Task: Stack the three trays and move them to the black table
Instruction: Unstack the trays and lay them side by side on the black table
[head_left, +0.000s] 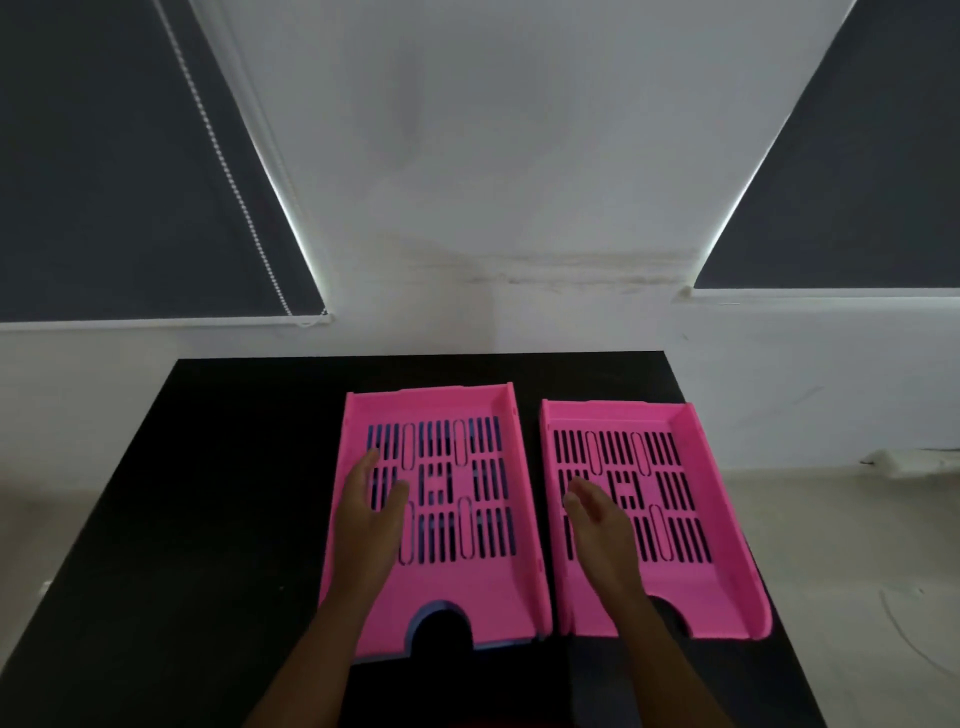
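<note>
Two pink slotted trays lie side by side on a black table (208, 493). The left pink tray (467, 597) sits on top of a blue tray (511, 644), of which only a thin edge shows along the front and through the slots. The right pink tray (696, 582) lies alone, directly on the table. My left hand (371, 514) hovers over the left part of the stacked tray, fingers apart, holding nothing. Over the left part of the right tray is my right hand (597, 525), also open and empty.
The black table stands against a white wall (493, 182). Dark roller blinds (104, 182) hang at the left and at the right (857, 182). A pale floor (857, 545) shows to the right of the table, with a white cable on it.
</note>
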